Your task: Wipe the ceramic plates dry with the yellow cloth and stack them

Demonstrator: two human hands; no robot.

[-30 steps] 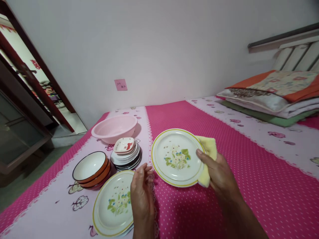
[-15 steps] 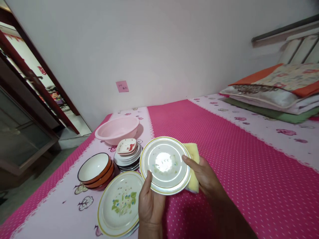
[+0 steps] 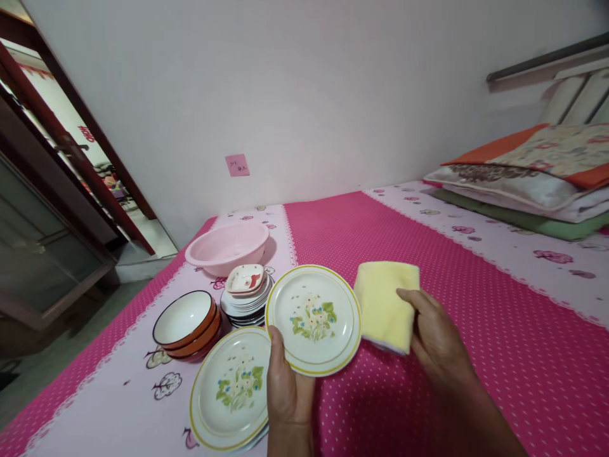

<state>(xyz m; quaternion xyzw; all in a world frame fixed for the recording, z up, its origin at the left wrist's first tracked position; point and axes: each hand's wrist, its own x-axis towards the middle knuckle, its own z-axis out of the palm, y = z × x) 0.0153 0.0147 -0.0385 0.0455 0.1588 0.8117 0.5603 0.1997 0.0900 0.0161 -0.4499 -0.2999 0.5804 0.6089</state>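
My left hand [image 3: 288, 393] grips the near rim of a white plate [image 3: 313, 319] with a yellow edge and a flower pattern, holding it above the pink bedspread. My right hand [image 3: 435, 339] holds a folded yellow cloth [image 3: 385, 304] just right of that plate, apart from it. A matching flowered plate [image 3: 231, 387] lies on top of a small stack below my left hand.
Stacked orange bowls [image 3: 185, 324] with white insides sit at the left. Behind them is a stack of small plates [image 3: 245, 298] topped by a square red-and-white dish, then a pink basin [image 3: 227, 244]. Folded bedding [image 3: 533, 178] lies at the far right. The bed edge drops at left.
The plate passed from my right hand to my left hand and tilted face-up. My right hand drew away to the right with the yellow cloth, which now shows fully.
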